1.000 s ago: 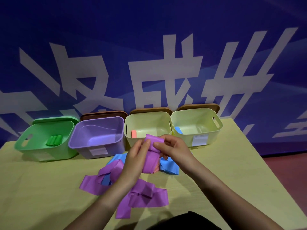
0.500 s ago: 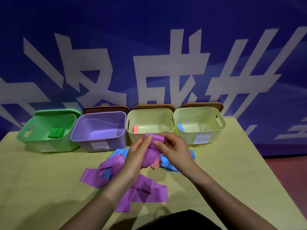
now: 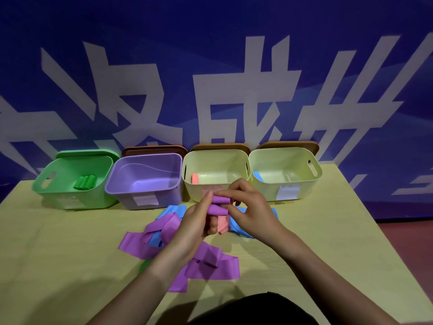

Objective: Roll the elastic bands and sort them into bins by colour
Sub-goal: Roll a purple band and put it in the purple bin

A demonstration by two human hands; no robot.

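Between both hands | left hand (image 3: 195,221) and right hand (image 3: 251,211) are pinching purple band (image 3: 218,205), keeping its roll tight | purple bin (image 3: 145,184) is waiting just beyond.

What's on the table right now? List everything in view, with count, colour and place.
green bin: 1, green, far left of row; holds green rolls
purple bin: 1, purple, second from left
cream bins: 2, pale yellow, right half of row; one holds a pink roll, the other a blue piece
lids: 4, behind the bins
loose bands: purple, blue, pink, heaped mid-table
purple roll: 1, held above the heap
table: yellow-green
left hand, right hand: both grip the purple roll
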